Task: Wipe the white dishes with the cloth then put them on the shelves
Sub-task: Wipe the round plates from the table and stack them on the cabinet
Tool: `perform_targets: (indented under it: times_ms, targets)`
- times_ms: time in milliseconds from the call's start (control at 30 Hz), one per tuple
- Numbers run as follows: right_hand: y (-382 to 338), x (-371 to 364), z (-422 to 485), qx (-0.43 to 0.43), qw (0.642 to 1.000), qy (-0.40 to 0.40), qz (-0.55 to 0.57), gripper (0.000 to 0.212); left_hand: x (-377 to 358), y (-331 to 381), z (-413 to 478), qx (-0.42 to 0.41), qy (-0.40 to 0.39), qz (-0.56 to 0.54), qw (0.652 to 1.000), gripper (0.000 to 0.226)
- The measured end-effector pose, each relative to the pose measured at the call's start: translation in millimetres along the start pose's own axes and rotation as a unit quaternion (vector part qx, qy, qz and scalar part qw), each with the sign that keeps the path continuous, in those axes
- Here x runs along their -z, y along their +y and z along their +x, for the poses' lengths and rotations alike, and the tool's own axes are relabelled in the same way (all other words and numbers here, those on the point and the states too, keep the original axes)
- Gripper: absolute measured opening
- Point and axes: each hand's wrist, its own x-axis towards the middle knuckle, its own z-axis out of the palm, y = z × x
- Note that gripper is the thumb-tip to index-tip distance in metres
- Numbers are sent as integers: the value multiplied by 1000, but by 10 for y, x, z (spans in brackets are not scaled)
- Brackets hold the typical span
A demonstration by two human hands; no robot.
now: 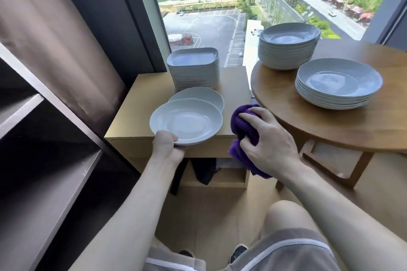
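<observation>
My left hand [167,145] grips the near rim of a round white plate [187,122] above the front of a small wooden side table [132,108]. A second round white plate [202,95] lies just behind it. My right hand [266,138] holds a bunched purple cloth [242,130] to the right of the held plate, apart from it. A tall stack of square white plates [193,68] stands at the back of the side table. The dark shelves [44,160] are on my left.
A round wooden table [330,125] on the right carries a tall stack of white bowls [288,48] and a lower stack of round plates [337,83]. A large window is behind both tables. Dark cloth hangs in the side table's lower opening.
</observation>
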Motion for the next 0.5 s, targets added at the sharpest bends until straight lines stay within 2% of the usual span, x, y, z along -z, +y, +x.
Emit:
perform_targets:
  times_ms: [200, 300, 400, 500]
  targets:
    - [-24, 8, 6, 0, 1000, -3, 24, 53, -163, 81, 162, 6, 45, 76, 996, 72]
    - [-18, 13, 10, -7, 999, -7, 32, 52, -153, 58, 219, 14, 83, 134, 987, 61]
    - [-15, 14, 24, -7, 999, -10, 35, 52, -136, 54, 294, 26, 91, 167, 981, 54]
    - [-2, 15, 33, -9, 999, -12, 37, 53, -167, 94, 409, 34, 92, 190, 977, 58]
